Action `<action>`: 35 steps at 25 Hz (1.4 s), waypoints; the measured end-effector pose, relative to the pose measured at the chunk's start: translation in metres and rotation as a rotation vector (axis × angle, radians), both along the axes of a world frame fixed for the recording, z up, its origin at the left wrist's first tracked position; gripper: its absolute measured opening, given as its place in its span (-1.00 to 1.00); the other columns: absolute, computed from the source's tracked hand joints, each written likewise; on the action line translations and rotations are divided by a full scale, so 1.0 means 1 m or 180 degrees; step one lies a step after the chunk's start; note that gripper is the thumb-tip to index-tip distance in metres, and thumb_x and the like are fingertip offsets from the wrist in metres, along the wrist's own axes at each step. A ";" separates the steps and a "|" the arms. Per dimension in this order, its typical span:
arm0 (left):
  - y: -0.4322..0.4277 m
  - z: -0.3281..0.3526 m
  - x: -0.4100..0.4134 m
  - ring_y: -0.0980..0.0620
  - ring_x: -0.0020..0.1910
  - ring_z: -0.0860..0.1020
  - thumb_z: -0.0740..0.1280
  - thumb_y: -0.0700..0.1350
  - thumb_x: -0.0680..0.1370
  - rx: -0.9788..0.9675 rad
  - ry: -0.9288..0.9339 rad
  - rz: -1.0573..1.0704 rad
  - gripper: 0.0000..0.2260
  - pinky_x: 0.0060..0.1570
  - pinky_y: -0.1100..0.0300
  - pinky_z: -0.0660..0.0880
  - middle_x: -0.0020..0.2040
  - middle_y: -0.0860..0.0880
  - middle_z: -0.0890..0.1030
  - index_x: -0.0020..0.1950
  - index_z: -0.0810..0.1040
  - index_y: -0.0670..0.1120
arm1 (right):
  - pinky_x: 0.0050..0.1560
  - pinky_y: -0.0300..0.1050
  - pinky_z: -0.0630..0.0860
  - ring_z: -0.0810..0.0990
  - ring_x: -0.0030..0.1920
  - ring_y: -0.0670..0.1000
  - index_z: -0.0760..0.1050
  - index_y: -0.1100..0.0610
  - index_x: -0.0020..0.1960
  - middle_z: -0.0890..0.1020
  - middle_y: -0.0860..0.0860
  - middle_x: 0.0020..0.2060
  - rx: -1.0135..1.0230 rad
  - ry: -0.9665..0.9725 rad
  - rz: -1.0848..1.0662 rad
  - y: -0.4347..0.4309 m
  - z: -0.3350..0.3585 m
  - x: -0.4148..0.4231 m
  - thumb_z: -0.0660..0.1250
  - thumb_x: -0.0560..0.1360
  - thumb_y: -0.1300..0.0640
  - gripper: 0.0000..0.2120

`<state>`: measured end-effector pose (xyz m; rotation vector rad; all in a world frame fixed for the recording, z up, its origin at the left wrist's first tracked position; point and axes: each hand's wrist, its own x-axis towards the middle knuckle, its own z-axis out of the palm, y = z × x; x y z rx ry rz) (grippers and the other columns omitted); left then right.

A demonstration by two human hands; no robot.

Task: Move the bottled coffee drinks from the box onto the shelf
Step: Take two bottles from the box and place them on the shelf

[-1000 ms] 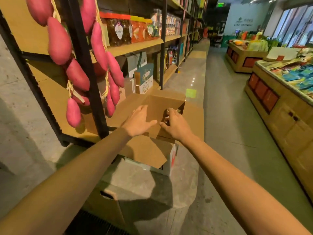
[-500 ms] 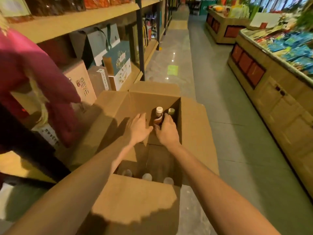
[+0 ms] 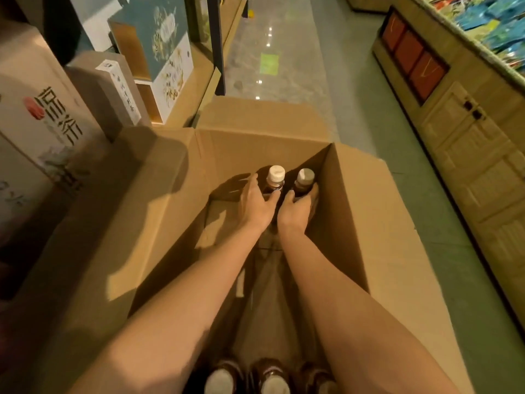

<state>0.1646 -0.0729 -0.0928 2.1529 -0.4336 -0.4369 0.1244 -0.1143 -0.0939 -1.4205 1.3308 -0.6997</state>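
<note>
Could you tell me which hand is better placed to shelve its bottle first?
Probably left: the left hand grips the left bottle, nearer the shelf; the right hand holds the right bottle, beside the box wall.

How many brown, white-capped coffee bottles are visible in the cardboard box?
5. The left hand grips one brown bottle, the right hand another, at the cardboard box's far end; three stand at its near end. Arms may hide more.

Narrow shop aisle. Glossy grey-green tiled floor point(image 3: 355, 115), far stretch dotted with white lamp glints point(image 3: 268, 38) and one green patch point(image 3: 269, 63). Right: long wooden counter point(image 3: 468, 155) with panelled doors, three red panels point(image 3: 413, 59) toward far end, blue packets point(image 3: 488, 24) heaped on top. Left: printed gift boxes point(image 3: 167, 52). Warm, dim light.
</note>
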 end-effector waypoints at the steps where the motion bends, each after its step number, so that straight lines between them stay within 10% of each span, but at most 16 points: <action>1: -0.005 -0.004 0.004 -0.08 0.45 0.26 0.33 -0.05 0.53 -0.0064 -0.0018 0.0004 -0.40 0.37 0.03 0.26 0.46 -0.09 0.33 0.51 0.17 -0.11 | 0.48 0.07 0.16 0.22 0.48 0.08 0.05 0.12 0.52 0.25 0.09 0.47 -0.0050 -0.0023 -0.0083 -0.003 -0.005 0.004 0.18 0.57 0.24 -0.43; 17: -0.014 -0.019 0.005 -0.06 0.25 0.47 0.39 -0.13 0.49 -0.0657 -0.0075 0.0232 -0.67 0.22 0.13 0.37 0.19 -0.14 0.54 0.21 0.47 -0.19 | 0.29 -0.18 0.30 0.38 0.30 -0.07 0.33 0.12 0.34 0.46 0.03 0.27 -0.0109 -0.0327 -0.0115 0.001 0.000 0.004 0.24 0.56 0.24 -0.64; 29: 0.073 0.166 -0.066 0.05 0.06 0.52 0.39 -0.07 0.48 -0.1398 -0.0804 0.0391 -0.82 0.10 0.14 0.42 0.03 -0.02 0.59 0.04 0.49 -0.04 | -0.20 -0.43 0.36 0.56 -0.11 -0.06 0.50 0.09 -0.03 0.58 -0.07 -0.18 -0.1377 -0.1027 0.0893 0.044 0.153 -0.078 0.38 0.47 0.10 -0.88; 35: 0.110 0.247 -0.160 0.01 0.14 0.52 0.38 -0.09 0.49 -0.1528 -0.1230 0.0820 -0.71 0.19 0.11 0.41 0.12 -0.06 0.59 0.20 0.50 -0.09 | -0.04 -0.37 0.45 0.58 -0.07 -0.16 0.57 0.05 0.11 0.65 -0.09 -0.07 -0.1847 -0.1886 0.1649 0.059 0.227 -0.155 0.42 0.43 0.05 -0.74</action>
